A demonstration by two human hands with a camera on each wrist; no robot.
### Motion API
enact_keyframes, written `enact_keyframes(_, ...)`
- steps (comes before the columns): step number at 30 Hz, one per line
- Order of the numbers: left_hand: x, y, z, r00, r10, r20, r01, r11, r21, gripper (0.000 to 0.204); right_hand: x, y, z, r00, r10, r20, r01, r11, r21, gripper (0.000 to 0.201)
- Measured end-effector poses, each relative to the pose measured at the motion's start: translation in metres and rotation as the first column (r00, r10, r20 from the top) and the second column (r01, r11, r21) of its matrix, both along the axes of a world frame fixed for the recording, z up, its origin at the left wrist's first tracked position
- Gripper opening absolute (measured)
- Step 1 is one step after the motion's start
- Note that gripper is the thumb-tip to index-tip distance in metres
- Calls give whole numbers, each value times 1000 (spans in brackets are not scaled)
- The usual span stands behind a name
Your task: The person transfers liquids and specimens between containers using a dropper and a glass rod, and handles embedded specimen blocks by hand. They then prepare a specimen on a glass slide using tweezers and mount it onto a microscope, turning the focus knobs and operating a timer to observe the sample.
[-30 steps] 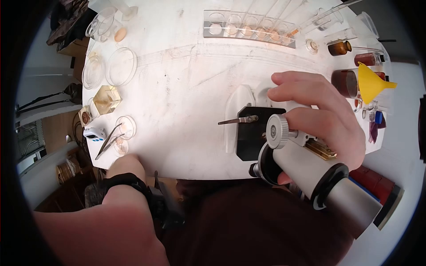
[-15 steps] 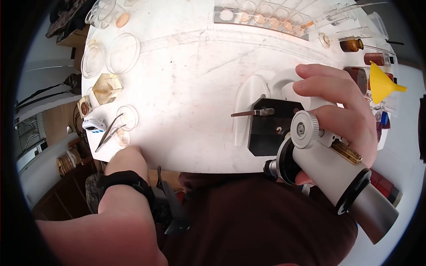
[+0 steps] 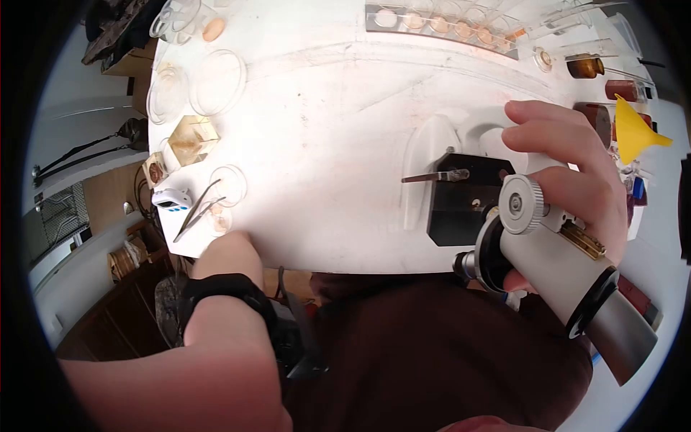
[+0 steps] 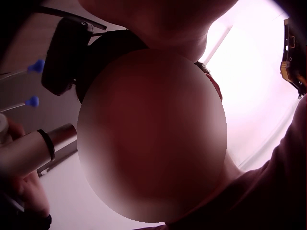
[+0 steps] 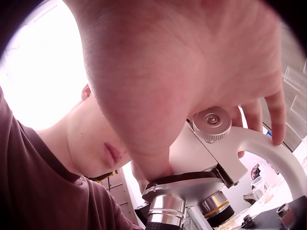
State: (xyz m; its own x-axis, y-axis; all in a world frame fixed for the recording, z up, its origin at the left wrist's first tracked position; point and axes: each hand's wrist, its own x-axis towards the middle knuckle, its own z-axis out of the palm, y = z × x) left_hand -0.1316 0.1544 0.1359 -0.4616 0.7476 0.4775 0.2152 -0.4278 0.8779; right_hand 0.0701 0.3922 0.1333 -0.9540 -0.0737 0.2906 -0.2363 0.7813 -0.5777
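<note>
In the head view, the right hand (image 3: 576,173) grips the upper body of a white microscope (image 3: 554,255) at the table's right side, thumb below the tube and fingers spread over the arm. The knob (image 3: 521,204) stands beside the index finger. Left of it lies the black stage (image 3: 461,205) with a metal clip (image 3: 435,176). In the right wrist view the thumb is against the microscope near the nosepiece (image 5: 187,184). My left hand (image 3: 234,248) is at the near left table edge, below the tweezers (image 3: 196,210) and small dishes; its fingers are hidden.
A rack (image 3: 443,30) with several tubes stands at the back. Along the right are brown bottles (image 3: 585,66) and a yellow funnel (image 3: 636,131). On the left lie petri dishes (image 3: 216,82), a clear yellowish block (image 3: 193,140) and a white device (image 3: 171,199).
The head view has shifted, so the table and everything on it appears farther right and higher. The right hand keeps its hold on the microscope; the left arm stays near the table edge.
</note>
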Motion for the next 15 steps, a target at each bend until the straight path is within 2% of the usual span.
enact_keyframes(2,-2,7,0,1000,-11,-16,12,1000,6,43,0,4,5,998,22,53,-24,999,46,72)
enact_keyframes(3,1,-6,1,1000,-13,-3,13,1000,8,43,1,5,3,998,21,67,-25,999,48,72)
enact_keyframes(7,1,-36,-5,999,9,35,-11,999,43,43,0,9,-2,999,53,7,-53,998,26,72)
enact_keyframes(9,1,-38,-6,999,8,35,-9,999,41,43,1,6,-1,999,36,15,-36,999,11,71)
enact_keyframes(12,1,-6,-1,1000,-7,1,7,1000,6,42,2,5,1,999,22,30,-23,1000,17,71)
enact_keyframes(15,5,-26,-4,999,-10,31,9,999,33,42,1,5,-6,999,30,-27,-30,1000,0,71)
